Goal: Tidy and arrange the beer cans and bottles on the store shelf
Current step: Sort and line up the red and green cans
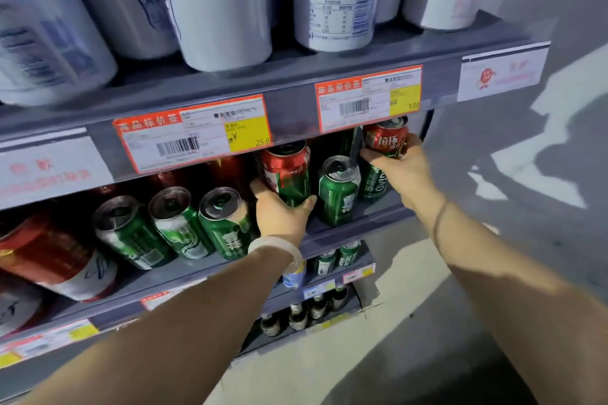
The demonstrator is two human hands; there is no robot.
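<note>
Fingers: curled on both hands, each wrapped round its own can.
Left hand (282, 212): grips a red-and-green can (288, 173) from below, at the front edge of the middle shelf (342, 228); a pale bangle (279, 248) circles the wrist.
Right hand (399, 168): holds a red can (386, 136) at the far right end of that shelf, just under a price label (368, 99); a thin band sits on the wrist.
Between the hands: one green can (339, 191) stands upright on the shelf.
Left of the left hand: three green cans (179, 223) lean in a row, red cans behind them in shadow.
Lower shelves: small green cans and dark bottles (299, 314), near the floor.
Upper shelf: large blue-and-white cans (223, 10).
Floor and room: pale grey floor (411, 273) on the right, with patches of light.
</note>
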